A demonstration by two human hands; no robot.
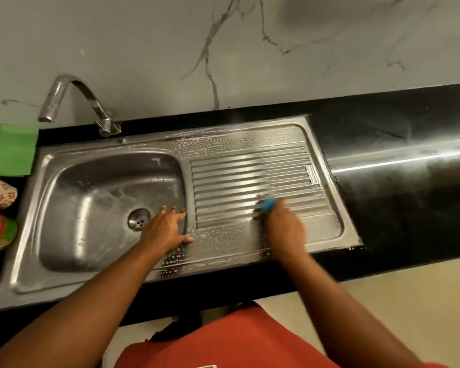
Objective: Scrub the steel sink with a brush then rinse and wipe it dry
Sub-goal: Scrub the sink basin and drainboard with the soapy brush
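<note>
1. At the centre of the frame, the steel sink (pixel 112 179) sits set into a black counter (pixel 398 187), its basin at the left and a ribbed drainboard (pixel 252 181) at the right.
2. Soap suds lie along the flat upper and lower borders of the drainboard.
3. The right hand (pixel 282 229), blurred, is curled round a blue brush (pixel 269 203) and presses it on the lower ribs of the drainboard.
4. The left hand (pixel 165 229) lies released with fingers spread and straight, resting on the ridge between basin and drainboard, thumb on the sudsy lower border.
5. A round drain (pixel 139 219) sits in the basin floor just left of the left hand's fingertips.
6. At the upper left, a curved steel tap (pixel 75 102) arches over the basin's far corner; no water shows at its spout.
7. A green cloth (pixel 14 152) lies at the left edge of the frame beside the sink.
8. Red clothing (pixel 237 338) fills the bottom centre of the frame.
</note>
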